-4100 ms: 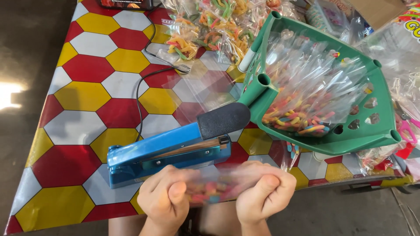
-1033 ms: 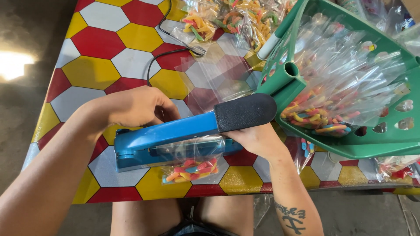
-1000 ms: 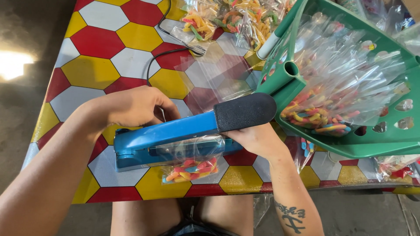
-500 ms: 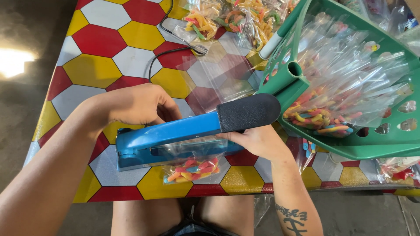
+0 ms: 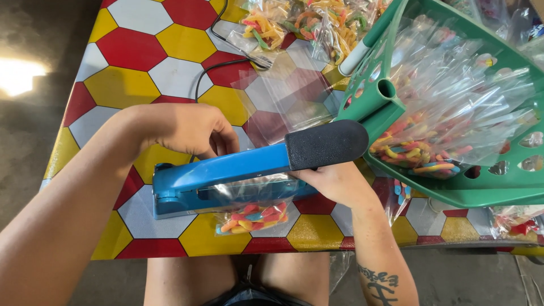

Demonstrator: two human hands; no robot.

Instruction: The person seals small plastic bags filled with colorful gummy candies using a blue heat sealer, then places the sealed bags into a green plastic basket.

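A: On the hexagon-patterned tablecloth (image 5: pixel 122 51), near its front edge, sits the blue heat sealer (image 5: pixel 226 178). How far along does the bagging look, going by the head view?

B: A small clear bag of gummy worms (image 5: pixel 252 215) lies with its open end tucked under the sealer's arm, candy end hanging toward the person. The arm looks slightly raised at the handle end, not pressed flat, so I'd judge the seal isn't made yet. Much remains: a green basket (image 5: pixel 498 192) holds a big bag of loose worms (image 5: pixel 436 113), and empty clear bags (image 5: pixel 289 96) lie beside it. Filled bags are piled at the far edge (image 5: pixel 306 20).

A: And the hands?

B: The left hand (image 5: pixel 187 130) is curled behind the sealer, fingers bent down at the bag's far edge; what exactly it pinches I cannot tell. The right hand (image 5: pixel 334 181) sits under the black padded handle (image 5: pixel 326 144), fingers on the bag's right end. Neither is on top of the handle.

A: Which way does the sealer run?

B: Its long axis goes left to right across the table, tilted slightly: hinge at the left, handle at the right and a bit farther from the person. The bag's length follows the same line.
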